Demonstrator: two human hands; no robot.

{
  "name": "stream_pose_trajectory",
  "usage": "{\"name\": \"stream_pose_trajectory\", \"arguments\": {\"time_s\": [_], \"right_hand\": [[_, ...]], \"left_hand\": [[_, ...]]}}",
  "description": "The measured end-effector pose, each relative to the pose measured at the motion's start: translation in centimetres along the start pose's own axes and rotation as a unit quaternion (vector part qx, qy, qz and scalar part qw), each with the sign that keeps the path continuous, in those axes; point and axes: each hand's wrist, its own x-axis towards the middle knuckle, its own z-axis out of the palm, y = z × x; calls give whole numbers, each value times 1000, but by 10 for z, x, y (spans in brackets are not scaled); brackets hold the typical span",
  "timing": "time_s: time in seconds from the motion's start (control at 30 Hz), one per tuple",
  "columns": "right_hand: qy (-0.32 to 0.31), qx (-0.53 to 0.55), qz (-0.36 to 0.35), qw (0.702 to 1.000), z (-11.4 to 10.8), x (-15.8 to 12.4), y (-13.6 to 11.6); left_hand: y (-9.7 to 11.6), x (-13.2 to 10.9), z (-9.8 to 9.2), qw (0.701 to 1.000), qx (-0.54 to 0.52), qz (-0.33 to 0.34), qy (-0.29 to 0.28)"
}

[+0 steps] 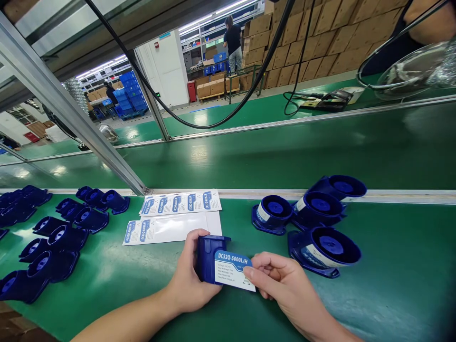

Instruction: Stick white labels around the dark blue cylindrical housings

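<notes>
Brown cartons (309, 47) are stacked high at the back of a workshop, and one person (233, 45) in a dark top stands beside them. Nearer, a green workbench (392, 247) crosses the view, with a slanted metal post (71, 107) at the left and a black cable (217, 124) hanging above.

Low in the middle, just above the bench surface, the left hand (192, 285) holds a blue part (206, 259). This hand is partly open, as wide as the part requires, with fingers curved at the upper side and thumb at the lower side. The part is deep blue, with fine ridges along its side and a small lip at its upper right corner.

Across its right side lies a white label (231, 273) with a blue heading, where "DC52Q-5000L/H" is printed, and several lines of small text under it. Its right end reaches beyond the part, and there the right hand (285, 285) pinches it between thumb and forefinger, the other fingers being curled.

Behind the left hand are two label sheets (187, 230), partly overlapping. To the right stand four round-mouthed blue housings (331, 247); at least three carry white labels. More blue housings stand in rows at the far left (53, 266).
</notes>
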Motion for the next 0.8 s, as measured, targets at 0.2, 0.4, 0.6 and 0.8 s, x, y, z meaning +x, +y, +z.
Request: {"name": "stream_pose_trajectory", "arguments": {"time_s": [0.2,0.4,0.6,0.8], "right_hand": [[1,0,-1,1000,0,0,2],[4,-1,-3,1000,0,1,3],[2,-1,-4,1000,-1,2,5],[1,9,0,1000,0,1,5]], "left_hand": [[-1,0,0,1000,-3,10,0],[0,0,1,1000,-8,9,-3],[0,-1,1,1000,-4,11,-4],[0,-1,0,1000,-6,12,-6]]}}
